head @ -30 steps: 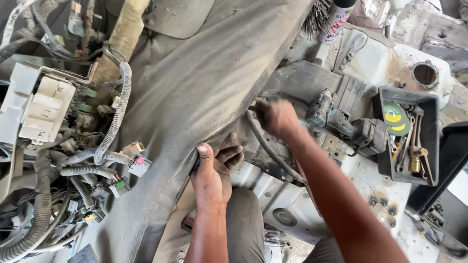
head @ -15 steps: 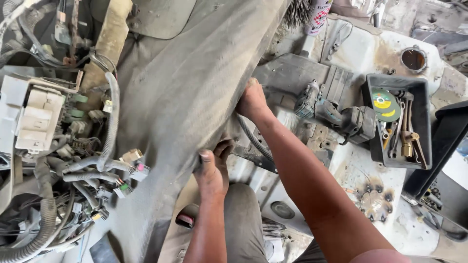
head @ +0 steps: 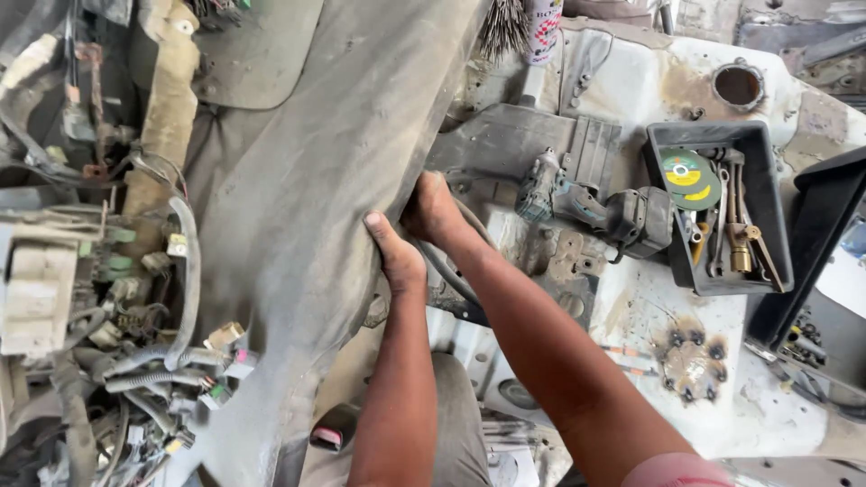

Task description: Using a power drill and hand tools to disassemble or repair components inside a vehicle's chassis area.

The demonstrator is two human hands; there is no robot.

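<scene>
Here, viewed from above and read left to right: one tangle of wiring harness (head: 135, 361) with several small connectors lies at the left margin, beside one large sheet of grey carpet lining (head: 298, 198) that runs diagonally through the middle of the view. Two hands meet at the sheet's right edge, just beside one another. The left hand (head: 394, 255) lies on the edge with its thumb on the upper face, the other fingers hidden beneath the fabric; the right hand (head: 434, 209) closes on the same edge slightly higher, its fingertips likewise hidden under the fold. One dark cable (head: 446, 275) passes beneath the right forearm. To the right, one cordless power tool (head: 595, 203) lies on the bare metal floor pan (head: 776, 397). Farther right stands one black tray (head: 717, 206) holding one green-and-yellow disc (head: 690, 179) and several metal hand tools, too overlapped to count. One spray can (head: 544, 29) stands at the top edge.
</scene>
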